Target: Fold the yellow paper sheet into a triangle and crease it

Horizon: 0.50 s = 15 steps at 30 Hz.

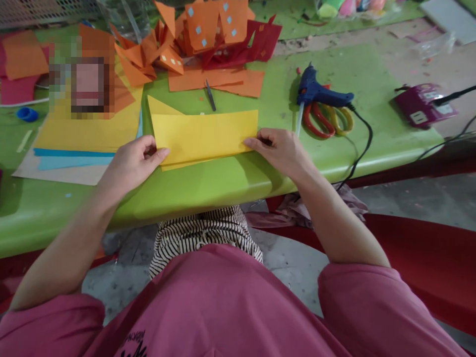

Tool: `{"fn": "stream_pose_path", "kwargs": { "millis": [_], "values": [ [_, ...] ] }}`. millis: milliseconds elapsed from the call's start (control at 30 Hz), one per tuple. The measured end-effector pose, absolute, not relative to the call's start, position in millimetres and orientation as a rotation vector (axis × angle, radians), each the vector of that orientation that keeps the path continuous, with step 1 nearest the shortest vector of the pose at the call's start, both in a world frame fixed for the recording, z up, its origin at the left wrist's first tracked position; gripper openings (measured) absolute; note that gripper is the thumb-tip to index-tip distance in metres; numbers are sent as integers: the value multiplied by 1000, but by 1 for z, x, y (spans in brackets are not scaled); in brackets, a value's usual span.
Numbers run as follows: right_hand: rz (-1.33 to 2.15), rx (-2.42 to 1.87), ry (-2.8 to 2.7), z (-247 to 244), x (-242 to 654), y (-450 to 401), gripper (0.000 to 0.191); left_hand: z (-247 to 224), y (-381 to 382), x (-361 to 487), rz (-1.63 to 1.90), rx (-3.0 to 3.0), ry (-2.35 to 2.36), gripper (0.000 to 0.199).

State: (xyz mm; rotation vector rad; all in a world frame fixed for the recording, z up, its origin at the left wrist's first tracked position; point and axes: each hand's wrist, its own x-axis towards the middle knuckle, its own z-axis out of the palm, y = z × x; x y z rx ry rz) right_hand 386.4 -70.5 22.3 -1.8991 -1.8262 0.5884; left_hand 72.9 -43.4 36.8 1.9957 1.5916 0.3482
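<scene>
A folded sheet of yellow paper (208, 134) lies near the front edge of the green table (223, 183), with a pointed yellow corner showing behind its upper left. My left hand (136, 161) pinches its left end between thumb and curled fingers. At the opposite end, my right hand (277, 148) grips the paper the same way, thumb on top. Just behind the paper rests a small dark pointed tool (210, 95), perhaps a blade or closed tweezers. Strips of orange paper (238, 82) lie beyond it.
Right of the paper, a blue glue gun (320, 91) lies over scissors with red and yellow handles (319, 121); its cord hangs off the edge. A purple power socket (424, 106) sits farther right. Stacked coloured sheets (89, 134) and a blue cap (27, 114) lie left; orange cut-outs (215, 25) stand behind.
</scene>
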Motion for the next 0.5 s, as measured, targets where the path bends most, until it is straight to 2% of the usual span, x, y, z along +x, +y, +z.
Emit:
{"fn": "stream_pose_path", "kwargs": {
  "millis": [500],
  "values": [
    [380, -2109, -1858, 20, 375, -61, 40, 35, -43, 82, 314, 2004, 1763, 23]
  ]
}}
